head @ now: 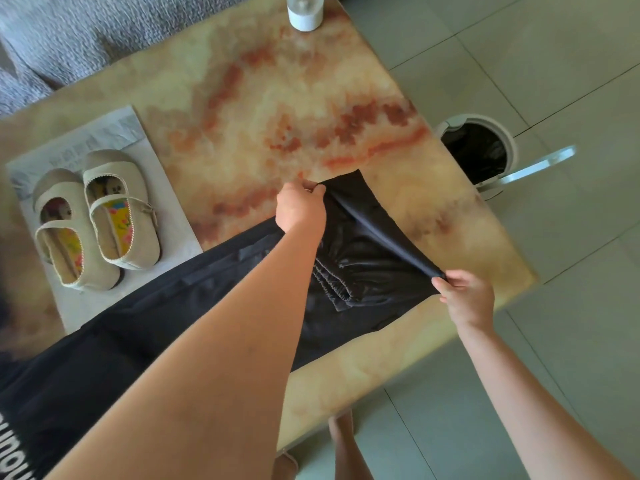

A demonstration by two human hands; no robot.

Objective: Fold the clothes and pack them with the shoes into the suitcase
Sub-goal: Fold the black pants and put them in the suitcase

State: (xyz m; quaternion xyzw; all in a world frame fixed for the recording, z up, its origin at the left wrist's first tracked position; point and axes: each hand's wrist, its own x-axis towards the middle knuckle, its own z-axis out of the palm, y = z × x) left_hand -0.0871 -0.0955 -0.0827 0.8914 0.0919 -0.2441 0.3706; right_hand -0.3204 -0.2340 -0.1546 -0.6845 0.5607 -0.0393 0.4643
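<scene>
Black trousers (367,271) with a gathered elastic waistband lie across the marble table (263,109), their legs trailing to the lower left. My left hand (300,206) grips the far end of a folded fabric edge. My right hand (465,294) pinches the near end of that edge by the table's right side, so the fabric is stretched taut between both hands. A pair of beige strap shoes (95,216) with colourful insoles sits on a sheet of white paper (166,216) at the left. No suitcase is in view.
A white cylinder (304,12) stands at the table's far edge. A white bin (479,152) with a black liner and its lid open sits on the tiled floor to the right. Grey sofa fabric (69,36) lies beyond the table at top left.
</scene>
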